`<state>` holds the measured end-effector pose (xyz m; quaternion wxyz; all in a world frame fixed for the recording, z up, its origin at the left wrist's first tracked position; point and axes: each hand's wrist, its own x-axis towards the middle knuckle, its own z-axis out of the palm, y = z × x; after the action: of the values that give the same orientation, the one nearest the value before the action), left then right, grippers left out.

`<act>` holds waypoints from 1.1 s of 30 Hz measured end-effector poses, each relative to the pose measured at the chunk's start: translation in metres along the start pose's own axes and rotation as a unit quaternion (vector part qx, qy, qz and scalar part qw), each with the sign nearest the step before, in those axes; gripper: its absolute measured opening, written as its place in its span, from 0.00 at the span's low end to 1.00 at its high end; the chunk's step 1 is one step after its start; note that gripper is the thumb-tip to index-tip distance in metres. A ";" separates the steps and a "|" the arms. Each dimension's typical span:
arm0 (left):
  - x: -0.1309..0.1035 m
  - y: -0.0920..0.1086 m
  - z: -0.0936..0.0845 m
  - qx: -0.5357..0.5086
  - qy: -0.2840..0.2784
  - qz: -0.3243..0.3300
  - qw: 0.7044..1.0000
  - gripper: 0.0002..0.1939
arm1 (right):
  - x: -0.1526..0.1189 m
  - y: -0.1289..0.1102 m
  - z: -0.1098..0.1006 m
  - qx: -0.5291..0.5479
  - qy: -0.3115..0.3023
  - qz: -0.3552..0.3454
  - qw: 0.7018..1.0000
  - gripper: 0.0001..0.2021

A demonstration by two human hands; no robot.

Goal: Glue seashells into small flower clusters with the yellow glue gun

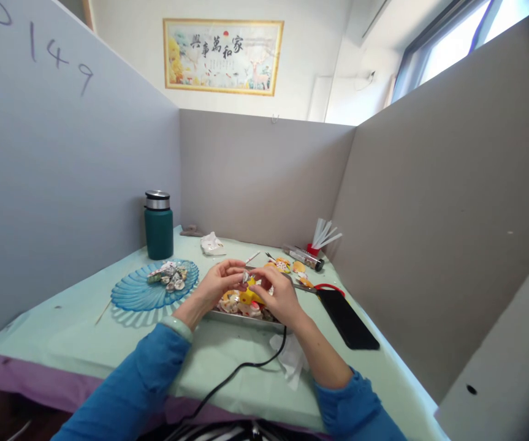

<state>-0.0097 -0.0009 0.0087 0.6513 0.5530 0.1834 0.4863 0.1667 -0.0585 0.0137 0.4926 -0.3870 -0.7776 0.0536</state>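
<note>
My left hand and my right hand meet above a metal tray at the middle of the table. Between their fingertips is a small whitish piece, too small to make out; the fingers of both hands are closed around it. Below them the tray holds colourful scraps and a yellow item, partly hidden by my hands. On the left, a blue scalloped glass plate carries a pile of small patterned pieces.
A green bottle stands back left. Right of the tray lie a black phone, red-handled scissors, a clear tube and white strips in a red holder. A black cable and tissue lie in front.
</note>
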 end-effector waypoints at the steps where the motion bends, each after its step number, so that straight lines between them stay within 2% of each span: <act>1: 0.000 -0.001 0.000 0.004 -0.003 0.001 1.000 0.20 | 0.000 0.000 0.001 0.005 0.002 0.003 1.000 0.10; 16: -0.002 -0.001 0.002 0.057 -0.025 0.010 0.998 0.19 | -0.003 -0.001 0.009 0.062 0.012 0.037 0.997 0.10; 26: -0.001 -0.003 0.004 0.114 0.017 0.055 0.992 0.20 | -0.002 -0.001 0.009 0.007 0.028 0.022 0.999 0.08; 33: 0.001 -0.005 0.002 0.156 -0.005 0.078 0.985 0.19 | -0.004 0.003 0.012 -0.019 0.029 0.005 0.999 0.08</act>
<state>-0.0055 -0.0008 0.0050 0.5180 0.6629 0.2105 0.4979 0.1598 -0.0554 0.0033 0.5076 -0.4015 -0.7617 0.0302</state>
